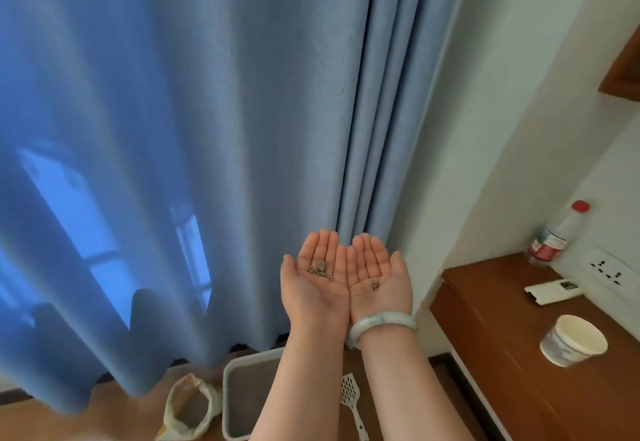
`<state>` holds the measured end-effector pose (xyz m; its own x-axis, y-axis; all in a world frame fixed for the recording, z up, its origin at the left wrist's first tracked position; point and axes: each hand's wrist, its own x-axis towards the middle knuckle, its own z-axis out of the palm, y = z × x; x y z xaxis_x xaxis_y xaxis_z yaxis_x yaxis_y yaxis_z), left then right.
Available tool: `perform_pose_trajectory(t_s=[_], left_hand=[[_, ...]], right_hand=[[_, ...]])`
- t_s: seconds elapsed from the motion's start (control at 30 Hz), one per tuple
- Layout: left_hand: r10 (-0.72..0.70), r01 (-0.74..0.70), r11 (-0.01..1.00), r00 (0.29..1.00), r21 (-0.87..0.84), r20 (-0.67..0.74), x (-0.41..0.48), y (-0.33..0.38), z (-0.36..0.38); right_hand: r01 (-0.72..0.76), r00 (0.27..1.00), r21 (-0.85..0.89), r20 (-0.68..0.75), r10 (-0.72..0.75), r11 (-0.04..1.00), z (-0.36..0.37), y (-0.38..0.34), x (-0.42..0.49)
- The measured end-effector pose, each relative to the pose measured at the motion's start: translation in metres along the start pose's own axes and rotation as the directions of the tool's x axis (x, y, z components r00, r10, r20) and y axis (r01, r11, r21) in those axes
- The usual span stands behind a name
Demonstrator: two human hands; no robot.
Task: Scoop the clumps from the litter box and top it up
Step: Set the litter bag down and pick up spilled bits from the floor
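Not yet scooping, I'm holding left hand (pixel 316 276) and right hand (pixel 378 276) flat above the grey plastic litter box (pixel 227 406); white slotted scoop (pixel 350 394) probably needs gripping.

Subject presents left hand (pixel 313 278) and right hand (pixel 379 278), with left forearm (pixel 304 388) and right forearm (pixel 408 388) bare down to the lower edge of the view. One worn item is recorded: a rigid, smooth, rounded bangle (pixel 381 324) encircling the right wrist. Its finish is pale milky white with cloudy green patches, jade-like in appearance, and it sits close against the wrist.
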<state>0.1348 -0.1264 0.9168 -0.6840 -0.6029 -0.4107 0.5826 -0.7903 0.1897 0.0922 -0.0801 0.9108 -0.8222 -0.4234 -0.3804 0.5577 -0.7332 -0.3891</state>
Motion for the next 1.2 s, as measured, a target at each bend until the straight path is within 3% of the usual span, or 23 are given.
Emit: perform_pose_trajectory(t_s=[0.33, 0.57, 0.87, 1.2], left_hand=[[-0.241, 0.222, 0.957, 0.967, 0.189, 0.088, -0.047, 0.023, -0.008], [-0.468, 0.416, 0.848, 0.879, 0.329, 0.093, -0.106, -0.012, -0.013], [-0.712, 0.613, 0.645, 0.698, 0.456, 0.069, -0.203, -0.085, -0.036], [-0.883, 0.722, 0.384, 0.47, 0.576, 0.0, -0.37, -0.169, -0.092]], right_hand=[[0.263, 0.964, 0.145, -0.067, -0.256, 0.954, -0.009, 0.014, -0.07], [0.47, 0.881, 0.187, -0.167, -0.443, 0.863, -0.038, -0.019, -0.138], [0.695, 0.704, 0.18, -0.365, -0.609, 0.696, -0.105, -0.078, -0.231], [0.881, 0.455, 0.141, -0.518, -0.725, 0.452, -0.199, -0.143, -0.396]])
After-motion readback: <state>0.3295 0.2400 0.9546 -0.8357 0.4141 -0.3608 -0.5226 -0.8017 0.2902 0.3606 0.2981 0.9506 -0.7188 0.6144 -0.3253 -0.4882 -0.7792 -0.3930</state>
